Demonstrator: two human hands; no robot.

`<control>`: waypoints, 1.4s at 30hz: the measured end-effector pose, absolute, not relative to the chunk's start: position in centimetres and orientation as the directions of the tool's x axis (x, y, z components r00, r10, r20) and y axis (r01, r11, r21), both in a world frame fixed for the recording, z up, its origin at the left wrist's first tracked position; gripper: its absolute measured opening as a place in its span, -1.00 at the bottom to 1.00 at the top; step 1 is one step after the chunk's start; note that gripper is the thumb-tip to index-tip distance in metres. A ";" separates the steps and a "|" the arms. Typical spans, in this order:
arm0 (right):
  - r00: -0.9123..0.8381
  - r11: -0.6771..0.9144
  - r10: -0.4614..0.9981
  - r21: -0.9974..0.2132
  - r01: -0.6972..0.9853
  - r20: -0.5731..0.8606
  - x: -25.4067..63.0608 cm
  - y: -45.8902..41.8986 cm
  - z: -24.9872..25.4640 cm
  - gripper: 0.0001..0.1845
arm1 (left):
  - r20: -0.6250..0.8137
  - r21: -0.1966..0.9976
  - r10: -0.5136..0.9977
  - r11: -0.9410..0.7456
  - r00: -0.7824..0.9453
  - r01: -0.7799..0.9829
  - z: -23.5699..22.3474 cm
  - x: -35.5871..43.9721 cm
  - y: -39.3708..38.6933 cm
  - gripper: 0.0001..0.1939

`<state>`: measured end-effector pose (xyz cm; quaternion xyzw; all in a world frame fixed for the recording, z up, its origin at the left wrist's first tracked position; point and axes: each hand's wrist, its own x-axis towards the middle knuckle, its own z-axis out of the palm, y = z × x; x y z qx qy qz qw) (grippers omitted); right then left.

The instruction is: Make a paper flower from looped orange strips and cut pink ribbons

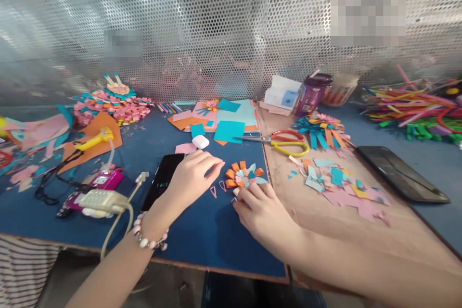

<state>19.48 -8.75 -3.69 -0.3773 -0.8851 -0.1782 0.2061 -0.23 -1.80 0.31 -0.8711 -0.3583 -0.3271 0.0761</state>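
A paper flower (245, 174) with orange and light blue looped petals lies on the blue tabletop. My right hand (262, 207) is at its lower edge, fingers curled and closed; what they grip, if anything, is hidden. My left hand (193, 178), with a beaded bracelet (149, 240) at the wrist, hovers left of the flower. Its thumb and fingertips are pressed together, and anything between them is too small to make out. Between both hands lie small pink paper loops (213, 192). Beneath my left hand is a black phone (162, 180).
Red-and-yellow-handled scissors (288, 142) lie behind the flower, by teal paper squares (229, 131). A yellow glue gun (94, 139) and a power strip (101, 199) with cords are at left. Paper scraps (335, 178), a dark tray-like object (402, 173) and a purple cup (314, 94) stand right.
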 end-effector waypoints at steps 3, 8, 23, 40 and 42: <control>-0.599 0.650 0.622 0.095 0.754 0.504 19.5 -8.8 -3.7 -0.89 | 0.690 0.133 0.553 -0.730 0.466 0.670 0.3 -0.2 -1.9 -0.91; -0.580 0.649 0.644 0.046 0.759 0.499 19.3 -8.6 -3.8 -0.87 | 0.726 0.150 0.530 -0.744 0.438 0.651 0.2 0.1 -2.1 -0.92; -0.663 0.844 0.536 -0.341 0.413 0.523 18.5 -13.1 -3.3 -0.85 | 0.488 0.463 0.671 -0.741 0.558 0.486 2.4 -1.3 -2.2 -0.87; -0.604 -0.373 0.740 -0.928 -0.005 -0.295 18.9 -11.7 -1.8 -0.68 | -0.287 0.837 0.356 -0.358 0.889 0.414 3.2 -0.8 -3.0 -0.85; -0.600 -0.431 0.731 -0.901 -0.036 -0.326 18.9 -11.5 -1.8 -0.63 | -0.285 0.830 0.400 -0.352 0.871 0.433 3.2 -0.7 -3.0 -0.85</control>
